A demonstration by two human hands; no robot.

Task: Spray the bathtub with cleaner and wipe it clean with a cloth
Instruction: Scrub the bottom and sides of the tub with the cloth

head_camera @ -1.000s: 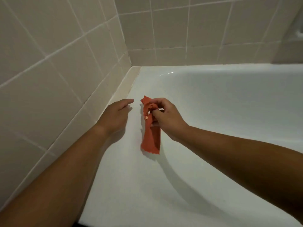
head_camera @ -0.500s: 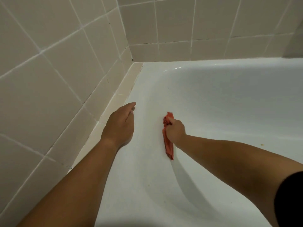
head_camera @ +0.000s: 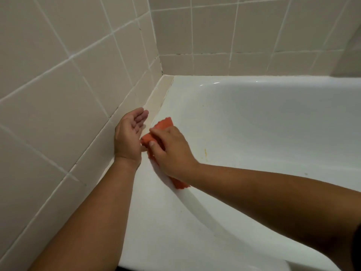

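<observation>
Our right hand (head_camera: pixel 172 151) grips the orange cloth (head_camera: pixel 164 124) on the bathtub (head_camera: pixel 156 212)'s left rim near the far corner; our left hand (head_camera: pixel 130 133) lies open beside the tiled wall (head_camera: pixel 58 94).

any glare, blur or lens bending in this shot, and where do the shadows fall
Head view: small glare streaks on the bathtub rim near the corner; a soft shadow runs under the right arm; the cloth is slightly smeared at its lower end below the right hand; the lines between the tiles bow a little.
</observation>
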